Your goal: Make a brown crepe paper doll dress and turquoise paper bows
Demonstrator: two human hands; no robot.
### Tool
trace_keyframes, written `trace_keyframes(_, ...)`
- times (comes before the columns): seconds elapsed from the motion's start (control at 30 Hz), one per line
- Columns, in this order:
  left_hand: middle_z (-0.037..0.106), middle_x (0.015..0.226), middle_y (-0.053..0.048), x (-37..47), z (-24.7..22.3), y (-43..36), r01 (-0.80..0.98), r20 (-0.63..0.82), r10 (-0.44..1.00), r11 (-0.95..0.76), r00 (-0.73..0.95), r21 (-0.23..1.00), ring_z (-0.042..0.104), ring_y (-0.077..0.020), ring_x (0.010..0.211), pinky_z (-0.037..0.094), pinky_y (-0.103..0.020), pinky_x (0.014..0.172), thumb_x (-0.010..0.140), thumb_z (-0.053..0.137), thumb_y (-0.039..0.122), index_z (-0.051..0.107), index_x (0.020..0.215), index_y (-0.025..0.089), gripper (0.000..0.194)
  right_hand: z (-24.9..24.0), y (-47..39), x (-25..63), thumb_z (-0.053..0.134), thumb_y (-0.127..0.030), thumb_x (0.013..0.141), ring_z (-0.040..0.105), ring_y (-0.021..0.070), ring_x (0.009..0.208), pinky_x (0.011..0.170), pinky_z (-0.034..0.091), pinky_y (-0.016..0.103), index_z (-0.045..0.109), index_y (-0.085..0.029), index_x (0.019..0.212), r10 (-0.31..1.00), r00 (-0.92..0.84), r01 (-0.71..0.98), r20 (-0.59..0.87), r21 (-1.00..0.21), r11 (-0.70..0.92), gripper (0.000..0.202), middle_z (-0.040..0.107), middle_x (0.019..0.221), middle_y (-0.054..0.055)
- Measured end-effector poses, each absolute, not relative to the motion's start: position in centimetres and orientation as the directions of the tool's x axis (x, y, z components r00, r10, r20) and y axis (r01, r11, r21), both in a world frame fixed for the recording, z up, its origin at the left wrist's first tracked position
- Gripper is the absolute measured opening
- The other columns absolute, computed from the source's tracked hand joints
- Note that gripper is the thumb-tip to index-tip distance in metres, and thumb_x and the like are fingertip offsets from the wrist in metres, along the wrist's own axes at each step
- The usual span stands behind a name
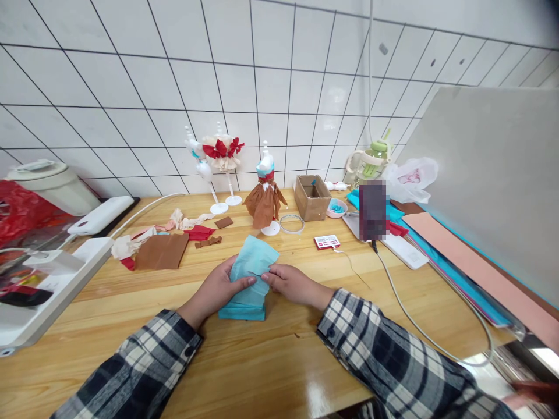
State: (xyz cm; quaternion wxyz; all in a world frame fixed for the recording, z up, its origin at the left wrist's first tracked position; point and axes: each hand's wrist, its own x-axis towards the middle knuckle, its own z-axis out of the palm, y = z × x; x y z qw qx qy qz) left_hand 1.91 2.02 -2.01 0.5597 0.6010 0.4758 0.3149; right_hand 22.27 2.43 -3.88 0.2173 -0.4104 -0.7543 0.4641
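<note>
A piece of light blue crepe paper [251,265] is held up between both hands above the wooden table [279,372]. My left hand [222,286] grips its left side, thumb across the front. The fingers of my right hand [293,282] pinch its right edge. A folded blue strip [242,312] shows at the bottom of the paper, just over the table; whether it is a separate piece I cannot tell. Behind the hands, a small mannequin [265,192] wears a blue, red and brown paper dress.
Two more mannequins [222,154] stand by the tiled wall. Brown paper [162,251] and scraps lie left. A cardboard box [312,198], a silver ring [292,223], a red-and-white card [326,242] and a phone [372,209] with a cable are to the right. A power strip [65,291] lies far left.
</note>
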Motion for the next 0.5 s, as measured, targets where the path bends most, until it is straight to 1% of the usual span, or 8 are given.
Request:
trace_keyframes(0.17, 0.07, 0.102, -0.007, 1.77, -2.25, 2.1, 0.248, -0.142, 0.928, 0.056, 0.345, 0.967, 0.066, -0.0249, 0.088, 0.055, -0.033, 0.071, 0.07, 0.074, 0.038, 0.056, 0.111, 0.016, 0.051, -3.74, 2.44, 22.28, 0.039, -0.044, 0.092, 0.041, 0.0098, 0.059, 0.053, 0.03, 0.021, 0.042, -0.018, 0.067, 0.808, -0.584, 0.427, -0.075, -0.875, 0.227, 0.036, 0.044, 0.061, -0.004)
trace_keyframes(0.3, 0.07, 0.101, -0.006, 1.7, -2.43, 2.07, 0.216, -0.144, 0.921, 0.067, 0.361, 0.974, 0.066, -0.0244, 0.088, 0.055, -0.033, 0.071, 0.07, 0.074, 0.037, 0.055, 0.114, 0.017, 0.051, -3.57, 2.3, 22.31, 0.038, -0.046, 0.092, 0.042, 0.01, 0.061, 0.054, 0.03, 0.021, 0.042, -0.018, 0.069, 0.814, -0.576, 0.433, -0.08, -0.874, 0.22, 0.037, 0.045, 0.063, -0.004)
trace_keyframes(0.5, 0.069, 0.112, -0.007, 1.78, -2.83, 2.1, 0.201, -0.121, 0.925, 0.05, 0.36, 0.978, 0.065, -0.026, 0.094, 0.055, -0.034, 0.075, 0.067, 0.076, 0.037, 0.055, 0.118, 0.017, 0.058, -3.24, 2.27, 22.25, 0.037, -0.052, 0.092, 0.041, 0.0103, 0.061, 0.055, 0.03, 0.023, 0.042, -0.018, 0.068, 0.812, -0.579, 0.452, -0.072, -0.857, 0.247, 0.042, 0.044, 0.064, -0.004)
